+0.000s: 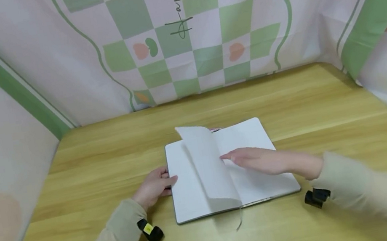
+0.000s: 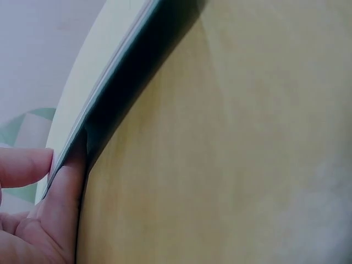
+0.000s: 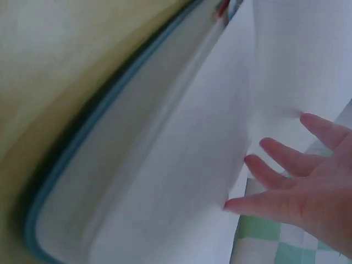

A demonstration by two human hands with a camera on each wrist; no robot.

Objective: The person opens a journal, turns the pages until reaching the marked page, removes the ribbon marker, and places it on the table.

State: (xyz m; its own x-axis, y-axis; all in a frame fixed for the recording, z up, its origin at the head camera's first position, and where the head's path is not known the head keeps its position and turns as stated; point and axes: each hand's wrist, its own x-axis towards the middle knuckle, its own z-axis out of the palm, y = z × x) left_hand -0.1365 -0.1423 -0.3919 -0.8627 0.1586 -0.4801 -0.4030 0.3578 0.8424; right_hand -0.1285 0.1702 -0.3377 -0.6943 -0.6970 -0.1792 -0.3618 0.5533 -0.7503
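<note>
amid open tabletop [image 1: 106, 152], hands [image 1: 154, 187] [image 1: 261, 160] touch the notebook [image 1: 243, 178] at edge [image 1: 166, 155] and page [image 1: 208, 165].

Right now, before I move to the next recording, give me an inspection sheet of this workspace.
Surface: wooden table, pale yellow-brown with visible grain.
Job's things: notebook lying open, its visible pages looking blank; a raised page curves up over the left half.
Clutter: nothing seen.
Left hand: grips the notebook's left edge, thumb on top, fingers beneath.
Right hand: fingers extended, tips at the raised page.
Cables: nothing seen; the thin string at the near edge looks like a bookmark.
Surroundings: printed cloth hangs behind and at both sides.
</note>
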